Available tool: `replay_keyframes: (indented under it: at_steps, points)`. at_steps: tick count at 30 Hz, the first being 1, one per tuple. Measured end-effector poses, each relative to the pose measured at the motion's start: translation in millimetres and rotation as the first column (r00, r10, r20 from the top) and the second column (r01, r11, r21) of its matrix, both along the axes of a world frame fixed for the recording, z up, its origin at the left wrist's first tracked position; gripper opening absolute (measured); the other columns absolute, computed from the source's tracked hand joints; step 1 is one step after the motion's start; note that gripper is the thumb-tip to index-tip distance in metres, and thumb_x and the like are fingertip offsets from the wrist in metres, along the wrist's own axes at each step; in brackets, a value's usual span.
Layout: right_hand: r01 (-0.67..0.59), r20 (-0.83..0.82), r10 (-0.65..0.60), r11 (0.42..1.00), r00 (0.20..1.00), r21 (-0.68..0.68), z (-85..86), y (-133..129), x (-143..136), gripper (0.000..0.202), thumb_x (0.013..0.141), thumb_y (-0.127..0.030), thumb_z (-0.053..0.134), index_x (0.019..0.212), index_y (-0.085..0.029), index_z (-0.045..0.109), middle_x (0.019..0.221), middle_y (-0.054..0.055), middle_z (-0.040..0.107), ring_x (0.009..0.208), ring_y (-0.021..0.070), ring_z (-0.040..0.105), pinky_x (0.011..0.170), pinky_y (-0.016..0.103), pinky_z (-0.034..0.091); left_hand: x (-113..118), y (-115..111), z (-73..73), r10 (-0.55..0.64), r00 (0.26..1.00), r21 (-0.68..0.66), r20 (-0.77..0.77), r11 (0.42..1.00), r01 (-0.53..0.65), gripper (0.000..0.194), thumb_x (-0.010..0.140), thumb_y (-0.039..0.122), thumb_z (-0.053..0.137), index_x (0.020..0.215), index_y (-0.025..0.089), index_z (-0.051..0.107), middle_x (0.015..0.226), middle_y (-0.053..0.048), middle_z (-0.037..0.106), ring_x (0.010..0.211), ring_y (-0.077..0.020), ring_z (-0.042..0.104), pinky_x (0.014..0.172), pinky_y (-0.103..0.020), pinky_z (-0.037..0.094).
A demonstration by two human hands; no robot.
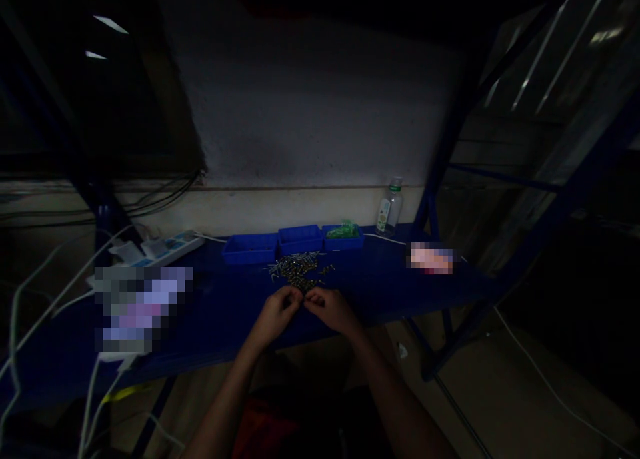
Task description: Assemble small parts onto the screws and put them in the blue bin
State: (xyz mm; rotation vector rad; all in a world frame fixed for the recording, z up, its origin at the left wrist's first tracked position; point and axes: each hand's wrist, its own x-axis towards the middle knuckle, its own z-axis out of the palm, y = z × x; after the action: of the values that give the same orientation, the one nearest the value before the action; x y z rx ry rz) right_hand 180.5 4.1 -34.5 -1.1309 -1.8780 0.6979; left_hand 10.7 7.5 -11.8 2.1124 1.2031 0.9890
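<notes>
A pile of small metal parts [297, 268], some of them long and thin like screws, lies on the blue table [385, 279]. At its near edge my left hand [278, 309] has thumb and fingertips pinched together. My right hand [330, 307] is pinched in the same way just beside it, the fingertips of both hands almost touching. Whatever is between the fingertips is too small and dark to make out. Behind the pile stand a left blue tray [250, 247], a middle blue tray [300, 239] and a right blue tray with green plastic [343, 235].
A clear bottle [389, 209] stands by the wall at the back right. A power strip [173, 247] with white cables lies at the back left. Blurred-out items rest on the table at left and right. Blue frame posts rise at both sides.
</notes>
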Motion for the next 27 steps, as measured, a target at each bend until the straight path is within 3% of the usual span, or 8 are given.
replay_keyframes:
  at_steps: [6,11,16,21,27]
  points:
    - [0.034,-0.021,-0.032,0.994,0.999,0.106,1.8,0.1,1.7,0.029,0.084,-0.029,0.052,0.113,-0.022,0.054,0.097,0.003,0.064,0.084,0.0131,0.059,0.076,0.025,0.044,0.7,-2.8,5.7,0.006,1.0,0.009,0.019,1.0,-0.006,0.024,0.085,0.035,0.041,0.082,0.016,0.055,0.074,-0.001,0.056,0.069,-0.0148,0.052,0.065,-0.024,0.041]
    - [-0.035,0.002,0.035,0.996,0.999,0.084,1.8,-0.4,2.0,0.017,0.085,-0.024,0.05,0.097,-0.022,0.061,0.092,0.002,0.065,0.083,0.0132,0.06,0.076,0.024,0.044,2.0,-3.3,6.5,0.003,0.999,0.004,0.049,1.0,-0.003,0.025,0.085,0.037,0.041,0.082,0.016,0.056,0.074,-0.001,0.057,0.069,-0.015,0.053,0.065,-0.024,0.041]
    - [-0.008,-0.005,0.009,0.997,1.0,0.079,1.0,-2.5,0.4,0.014,0.085,-0.027,0.052,0.093,-0.022,0.061,0.088,0.002,0.067,0.082,0.0142,0.062,0.074,0.024,0.045,2.4,-2.0,5.6,-0.031,0.996,-0.048,0.088,0.998,0.036,0.026,0.085,0.037,0.043,0.086,0.016,0.057,0.075,-0.001,0.06,0.071,-0.0153,0.055,0.066,-0.023,0.042]
    - [0.061,-0.022,-0.059,0.993,0.998,0.103,2.1,-2.8,-0.3,0.016,0.087,-0.029,0.047,0.094,-0.022,0.06,0.089,0.002,0.066,0.084,0.0145,0.061,0.075,0.024,0.044,2.1,-1.2,4.8,0.036,0.985,-0.106,0.167,0.994,-0.018,0.033,0.082,0.04,0.048,0.104,0.016,0.055,0.081,-0.003,0.065,0.075,-0.0171,0.06,0.068,-0.025,0.045]
    - [0.087,-0.018,-0.085,0.989,0.996,0.121,1.3,-0.8,-1.3,0.014,0.087,-0.027,0.047,0.093,-0.022,0.059,0.088,0.002,0.065,0.083,0.0145,0.06,0.075,0.024,0.044,2.1,-3.7,7.2,-0.042,0.996,-0.088,0.078,0.995,0.049,0.028,0.082,0.04,0.049,0.084,0.017,0.064,0.081,-0.002,0.069,0.076,-0.0181,0.061,0.069,-0.024,0.045]
